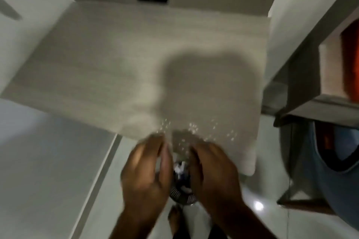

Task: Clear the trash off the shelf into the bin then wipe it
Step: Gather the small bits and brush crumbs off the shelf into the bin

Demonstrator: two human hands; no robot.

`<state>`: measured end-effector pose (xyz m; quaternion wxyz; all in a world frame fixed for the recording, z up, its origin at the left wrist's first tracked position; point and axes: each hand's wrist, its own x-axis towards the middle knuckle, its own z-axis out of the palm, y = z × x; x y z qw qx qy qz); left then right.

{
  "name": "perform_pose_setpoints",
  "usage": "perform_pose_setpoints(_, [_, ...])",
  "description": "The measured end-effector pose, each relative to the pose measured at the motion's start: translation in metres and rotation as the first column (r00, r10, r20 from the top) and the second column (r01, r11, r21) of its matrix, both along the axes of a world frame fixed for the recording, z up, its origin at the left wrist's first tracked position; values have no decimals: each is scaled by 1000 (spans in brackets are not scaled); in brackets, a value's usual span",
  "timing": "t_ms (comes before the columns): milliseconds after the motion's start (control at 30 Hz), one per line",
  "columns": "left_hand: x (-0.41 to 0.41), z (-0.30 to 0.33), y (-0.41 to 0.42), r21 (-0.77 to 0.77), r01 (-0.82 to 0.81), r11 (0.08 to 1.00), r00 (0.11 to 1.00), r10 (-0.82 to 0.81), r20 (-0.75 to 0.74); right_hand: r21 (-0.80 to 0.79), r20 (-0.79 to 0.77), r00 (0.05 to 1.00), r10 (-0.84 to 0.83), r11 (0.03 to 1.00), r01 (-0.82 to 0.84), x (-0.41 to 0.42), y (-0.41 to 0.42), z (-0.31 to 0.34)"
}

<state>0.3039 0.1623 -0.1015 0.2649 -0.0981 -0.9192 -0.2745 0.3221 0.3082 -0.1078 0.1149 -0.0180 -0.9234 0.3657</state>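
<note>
Crumbs point(191, 129) on shelf point(116, 68) edge, just beyond both fingertips | bin point(181, 190) directly below, between hands | I read left hand point(144, 172), right hand point(213, 172) cupped, empty.

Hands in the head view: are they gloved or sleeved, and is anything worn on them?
Both the left hand and the right hand are bare, with no gloves. The forearms show no sleeves as far as the frame's bottom edge. No ring, watch or band is discernible, though motion blur could hide small items.

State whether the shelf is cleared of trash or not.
Not fully: small white crumbs still dot the shelf near its front edge, by both hands; the rest looks bare.
</note>
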Motion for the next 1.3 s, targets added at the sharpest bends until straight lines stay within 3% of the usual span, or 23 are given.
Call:
perform_pose_setpoints(33, [32, -22, -11, 28, -49, 998, 996, 46, 72, -49, 4, 1000, -16, 999, 17, 26, -15, -22])
perform_pose_setpoints(100, [87, -77, -23, 103, -140, 985, 927, 93, 364, -87, 124, 992, 15, 996, -4, 63, -38, -77])
perform_pose_setpoints(167, [118, -141, -30, 124, -290, 949, 742, 142, 655, -60, 292, 956, 3, 998, 15, 84, -48, -142])
perform_pose_setpoints(233, [125, -210, -39, -10, -371, 929, 519, 216, 827, -29, 497, 868, -3, 999, 21, 92, -50, -210])
perform_pose_setpoints(300, [117, -268, -42, -165, -282, 945, 395, 271, 878, 65, 635, 771, -44, 998, 4, 93, -47, -266])
perform_pose_setpoints(367, [101, -313, -42, -244, -225, 944, 324, 308, 895, 76, 665, 745, -61, 997, 14, 89, -48, -312])
perform_pose_setpoints(567, [61, -355, -33, -64, -362, 930, 215, 150, 965, -30, 816, 579, 11, 999, 23, 64, -54, -358])
perform_pose_setpoints(700, [53, -305, -40, -9, -333, 943, 293, 112, 949, -57, 766, 640, 59, 998, -23, 61, -63, -318])
perform_pose_setpoints(867, [67, -173, -70, 26, -227, 974, 631, 127, 765, -105, 600, 789, 135, 990, -89, 53, -66, -192])
perform_pose_setpoints(1067, [30, 0, -63, 41, -100, 994, 852, 64, 520, -129, 373, 911, 177, 982, -138, 45, -51, 2])
perform_pose_setpoints(1167, [-19, 63, -17, 51, 39, 998, 919, -56, 389, -128, 198, 976, 94, 989, -69, 31, -22, 65])
perform_pose_setpoints(1300, [-84, 103, 70, -55, 258, 965, 918, -227, 324, -27, 39, 986, -160, 987, 161, -14, 63, 122])
